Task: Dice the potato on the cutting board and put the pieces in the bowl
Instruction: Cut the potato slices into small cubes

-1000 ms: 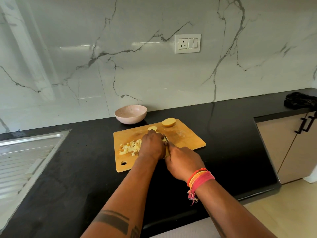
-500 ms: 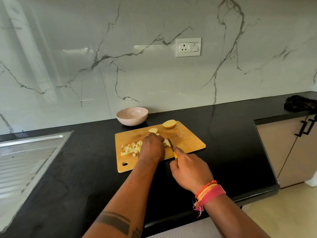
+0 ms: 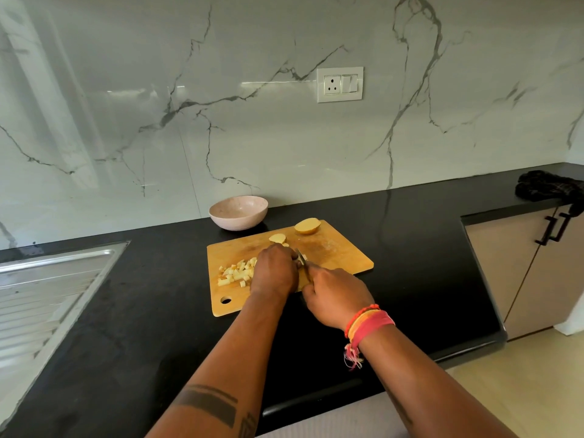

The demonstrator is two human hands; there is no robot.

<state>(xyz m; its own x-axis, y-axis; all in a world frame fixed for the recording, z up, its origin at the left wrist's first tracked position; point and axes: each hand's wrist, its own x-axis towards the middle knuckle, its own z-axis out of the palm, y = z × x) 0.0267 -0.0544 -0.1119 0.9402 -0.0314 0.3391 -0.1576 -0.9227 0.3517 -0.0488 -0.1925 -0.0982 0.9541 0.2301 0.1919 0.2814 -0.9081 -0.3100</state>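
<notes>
- Wooden cutting board lies on the black bench, with a hanging hole at its 7 o'clock corner.
- Left hand sits knuckles-up over the middle of the board, fingers curled down on a piece of potato that is mostly hidden beneath it.
- Right hand is at the board's 5 o'clock edge, fingers wrapped round the handle of a knife; the blade runs toward 11 o'clock, right against the left hand.
- Diced potato pieces lie heaped on the board at 9 o'clock from the left hand, touching one another.
- At 12 o'clock from that hand a potato slice lies flat, and a potato half rests near the board's far edge at 1 o'clock.
- Pale pink bowl stands on the bench just beyond the board's 11 o'clock corner, against the marble wall.
- A steel sink drainer lies at 9 o'clock, a dark cloth at 2 o'clock, and a wall socket above.
</notes>
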